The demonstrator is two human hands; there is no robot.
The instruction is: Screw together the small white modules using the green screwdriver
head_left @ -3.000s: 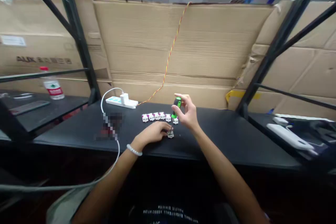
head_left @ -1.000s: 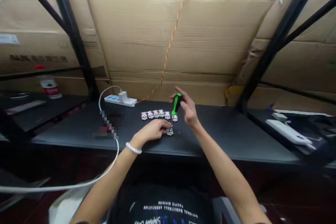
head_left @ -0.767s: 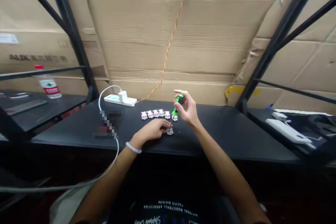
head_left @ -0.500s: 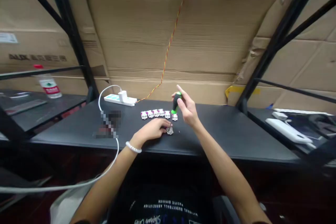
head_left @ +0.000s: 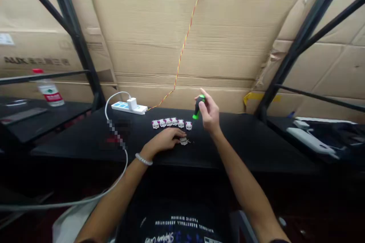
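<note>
A green-and-black screwdriver (head_left: 199,105) is gripped by my right hand (head_left: 210,113), its shaft slanting down toward the table. The tip is thin and hard to make out, above and to the right of a small white part (head_left: 184,141). My left hand (head_left: 168,139) rests on the table with its fingertips closed on that part's left edge. Just behind my left hand, several similar white-and-purple parts (head_left: 169,122) stand in a slightly curved row. A tiny dark piece (head_left: 193,142) lies right of the held part.
A white power strip (head_left: 129,108) with a plugged-in adapter sits at the back left. Its white cable (head_left: 127,159) drops over the table's front edge. Black shelf posts (head_left: 81,53) flank the table, and cardboard (head_left: 142,45) stands behind it. A bottle (head_left: 51,92) is at left.
My right hand has moved right and slightly up with the screwdriver, whose tip is now away from the held part. My left hand stays on the part. The picture is brighter at the back.
</note>
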